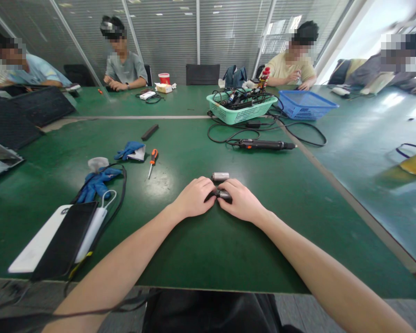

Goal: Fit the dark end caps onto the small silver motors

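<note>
Glass panels (166, 41) line the far side of the room, and several people (126, 69) sit around the green table (180, 259). Working remotely, I have just the head view, and I read its clock from the hands, twelve pointing away from the wearer. At its centre the left hand (198, 196) and right hand (241, 200) meet low over the table, both with fingers curled round a small part (224, 194), dark toward the left and metallic toward the right. Fingers cover much of it, so I cannot tell whether it is one piece or two joined. I judge it stiff and light to moderate in weight, not fragile, though its smooth metal end could slip or roll. I would pinch the metal barrel between right thumb and fingertips and steady the dark end with the left, as the hands are placed now. Just beyond the fingers at twelve lies a loose metal cylinder (220, 176), apart from the part. I see a screwdriver (153, 159) toward ten, a glove (96, 184) at nine, a phone (65, 240) between eight and nine, a power driver (263, 144) between one and two, and a loaded green basket (234, 114) between twelve and one.
</note>
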Demonstrator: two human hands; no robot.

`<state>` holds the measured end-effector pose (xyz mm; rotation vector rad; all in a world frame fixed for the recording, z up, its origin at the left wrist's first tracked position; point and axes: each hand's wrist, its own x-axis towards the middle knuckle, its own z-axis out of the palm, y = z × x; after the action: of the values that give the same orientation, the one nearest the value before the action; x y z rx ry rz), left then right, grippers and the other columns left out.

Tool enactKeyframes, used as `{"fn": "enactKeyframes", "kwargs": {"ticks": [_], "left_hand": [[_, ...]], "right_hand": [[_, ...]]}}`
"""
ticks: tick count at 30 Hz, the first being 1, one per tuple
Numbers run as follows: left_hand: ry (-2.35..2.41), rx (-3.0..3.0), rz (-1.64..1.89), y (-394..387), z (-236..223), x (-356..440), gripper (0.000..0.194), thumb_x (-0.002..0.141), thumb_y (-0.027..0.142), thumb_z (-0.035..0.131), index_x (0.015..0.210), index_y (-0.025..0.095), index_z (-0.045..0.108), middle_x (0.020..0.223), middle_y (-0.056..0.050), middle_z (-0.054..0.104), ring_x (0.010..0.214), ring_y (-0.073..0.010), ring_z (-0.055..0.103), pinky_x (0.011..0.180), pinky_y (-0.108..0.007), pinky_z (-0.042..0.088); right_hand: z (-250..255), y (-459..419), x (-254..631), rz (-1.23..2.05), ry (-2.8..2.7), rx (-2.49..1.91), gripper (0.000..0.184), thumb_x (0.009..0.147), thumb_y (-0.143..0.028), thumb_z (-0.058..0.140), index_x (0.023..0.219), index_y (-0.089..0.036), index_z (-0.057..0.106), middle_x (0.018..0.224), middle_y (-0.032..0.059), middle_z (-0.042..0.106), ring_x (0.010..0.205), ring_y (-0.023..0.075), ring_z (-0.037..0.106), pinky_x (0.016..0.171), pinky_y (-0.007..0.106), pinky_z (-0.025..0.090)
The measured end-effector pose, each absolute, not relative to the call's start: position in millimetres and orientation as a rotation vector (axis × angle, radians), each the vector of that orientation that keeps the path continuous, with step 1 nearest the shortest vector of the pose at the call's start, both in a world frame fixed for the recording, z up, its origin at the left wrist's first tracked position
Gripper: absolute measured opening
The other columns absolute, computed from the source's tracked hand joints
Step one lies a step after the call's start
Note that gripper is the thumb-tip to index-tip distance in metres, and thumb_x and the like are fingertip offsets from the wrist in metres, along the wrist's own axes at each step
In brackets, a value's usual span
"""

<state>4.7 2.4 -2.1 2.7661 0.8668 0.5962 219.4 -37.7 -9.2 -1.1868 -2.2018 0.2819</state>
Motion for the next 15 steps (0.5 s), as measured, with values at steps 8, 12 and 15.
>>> {"fn": "enactKeyframes", "kwargs": {"ticks": [8,12,15], "left_hand": [[0.865,2.761,0.608,2.7,-3.9,4.0,0.013,0.095,0.026,0.053,0.103,0.019,0.061,0.106,-0.009,0.064,0.106,-0.0257,0.058,0.094,-0.042,0.05],[0.864,2.768,0.6,3.0,-3.6,3.7,0.014,0.094,0.025,0.054,0.104,0.019,0.061,0.106,-0.009,0.064,0.107,-0.0259,0.058,0.095,-0.042,0.05],[0.858,2.778,0.583,2.9,-2.8,4.0,0.014,0.093,0.026,0.055,0.103,0.019,0.061,0.107,-0.009,0.063,0.107,-0.0261,0.058,0.094,-0.042,0.05]], "right_hand": [[-9.5,-36.9,220.6,0.299,-2.211,-1.17,0.018,0.087,-0.019,0.065,0.105,-0.022,0.061,0.107,0.0097,0.067,0.102,0.0279,0.062,0.092,0.044,0.053],[-8.3,-37.9,221.0,0.303,-2.223,-1.162,0.018,0.087,-0.018,0.066,0.104,-0.021,0.061,0.105,0.0091,0.067,0.101,0.0277,0.062,0.09,0.044,0.053],[-9.2,-37.4,221.7,0.304,-2.235,-1.141,0.018,0.09,-0.021,0.066,0.107,-0.021,0.062,0.108,0.0094,0.067,0.103,0.0276,0.062,0.092,0.045,0.053]]}}
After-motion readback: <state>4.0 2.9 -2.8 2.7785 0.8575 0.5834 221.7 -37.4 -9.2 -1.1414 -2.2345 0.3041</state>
